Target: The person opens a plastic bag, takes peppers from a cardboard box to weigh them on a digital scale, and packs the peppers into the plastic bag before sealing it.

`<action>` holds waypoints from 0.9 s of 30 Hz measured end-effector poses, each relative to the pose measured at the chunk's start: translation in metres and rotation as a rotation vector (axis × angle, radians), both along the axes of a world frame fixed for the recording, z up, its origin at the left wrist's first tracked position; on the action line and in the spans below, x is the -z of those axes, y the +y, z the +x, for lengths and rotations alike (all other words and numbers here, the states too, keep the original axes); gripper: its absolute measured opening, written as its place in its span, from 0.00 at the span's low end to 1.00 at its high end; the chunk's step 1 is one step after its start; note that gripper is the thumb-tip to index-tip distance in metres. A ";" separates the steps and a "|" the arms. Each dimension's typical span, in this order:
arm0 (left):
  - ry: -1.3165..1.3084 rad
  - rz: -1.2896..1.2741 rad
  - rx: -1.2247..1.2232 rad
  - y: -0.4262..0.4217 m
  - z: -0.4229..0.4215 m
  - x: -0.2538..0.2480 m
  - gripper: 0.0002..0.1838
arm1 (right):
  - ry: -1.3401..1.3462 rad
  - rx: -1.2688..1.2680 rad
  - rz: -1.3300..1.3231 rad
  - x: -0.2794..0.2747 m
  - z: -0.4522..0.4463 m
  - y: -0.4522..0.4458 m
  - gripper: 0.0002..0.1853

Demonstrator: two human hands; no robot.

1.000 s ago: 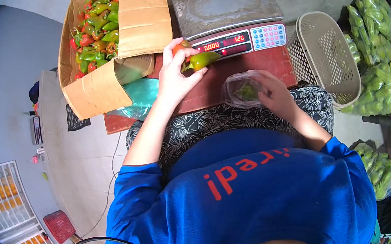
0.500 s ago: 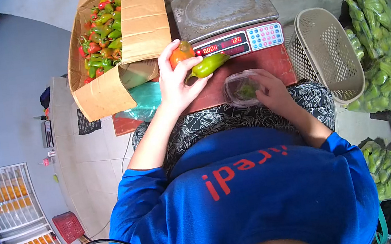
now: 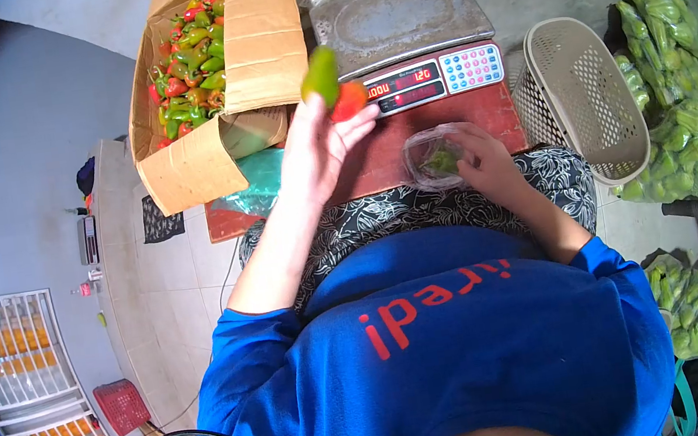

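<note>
My left hand [image 3: 312,152] is raised beside the cardboard box [image 3: 259,40], its fingers closed on two peppers. One is a green pepper [image 3: 320,78], pointing up; the other is an orange-red pepper [image 3: 350,101] close to the scale's display. Over my lap, my right hand [image 3: 492,162] grips the rim of a clear plastic bag [image 3: 413,156]. Something green, likely a pepper, shows inside the bag. Red and green peppers [image 3: 192,66] fill much of the box.
A digital scale [image 3: 402,17] with a metal pan sits on a red board [image 3: 392,142]. To the right stand a beige perforated basket [image 3: 593,97] and several bags of green peppers [image 3: 679,144]. Green plastic [image 3: 260,181] lies below the box.
My left hand has turned the two peppers: the green one now points up at the left, the orange-red one is at the right. My right hand and bag stay nearly still.
</note>
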State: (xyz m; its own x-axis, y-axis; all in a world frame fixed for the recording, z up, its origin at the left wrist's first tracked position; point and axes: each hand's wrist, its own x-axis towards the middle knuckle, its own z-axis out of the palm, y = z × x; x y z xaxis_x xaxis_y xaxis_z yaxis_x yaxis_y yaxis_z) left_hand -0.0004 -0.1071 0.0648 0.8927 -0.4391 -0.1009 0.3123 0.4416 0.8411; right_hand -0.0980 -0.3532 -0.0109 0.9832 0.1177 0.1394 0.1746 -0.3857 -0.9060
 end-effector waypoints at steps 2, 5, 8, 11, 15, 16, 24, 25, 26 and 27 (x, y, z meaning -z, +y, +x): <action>0.401 -0.399 0.146 0.011 0.011 0.001 0.28 | -0.031 0.015 -0.026 0.002 -0.002 -0.001 0.26; 0.469 -0.417 0.093 0.013 0.012 0.005 0.26 | -0.013 0.046 -0.008 0.006 -0.010 -0.006 0.25; 0.486 -0.437 0.125 0.013 0.016 0.006 0.26 | -0.037 0.050 0.068 0.011 -0.021 -0.009 0.27; 0.445 -0.404 0.170 0.009 0.026 0.009 0.26 | -0.084 0.017 -0.002 0.023 -0.028 -0.013 0.26; 0.243 -0.040 0.143 -0.012 0.065 0.026 0.26 | 0.059 -0.002 0.056 0.024 -0.023 -0.012 0.25; 0.189 0.095 0.080 -0.022 0.078 0.033 0.24 | 0.079 -0.011 0.050 0.023 -0.020 -0.010 0.25; -0.959 1.286 -0.207 -0.074 0.183 0.092 0.26 | 0.092 -0.147 0.117 0.029 -0.010 -0.006 0.26; -0.929 1.332 -0.141 -0.079 0.183 0.086 0.27 | 0.092 -0.145 0.134 0.033 -0.011 -0.006 0.26; -0.952 1.365 -0.131 -0.083 0.186 0.086 0.26 | 0.094 -0.144 0.152 0.037 -0.011 -0.007 0.26; -0.973 1.400 -0.121 -0.085 0.188 0.088 0.26 | 0.177 -0.184 0.146 0.042 -0.009 -0.011 0.27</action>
State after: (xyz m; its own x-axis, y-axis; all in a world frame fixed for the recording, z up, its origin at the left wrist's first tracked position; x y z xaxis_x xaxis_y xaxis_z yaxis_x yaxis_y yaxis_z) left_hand 0.1872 -0.1924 -0.0229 0.8723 -0.4263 0.2394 -0.4889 -0.7628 0.4233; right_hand -0.1068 -0.3641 -0.0530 0.9576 0.2880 -0.0041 0.0636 -0.2253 -0.9722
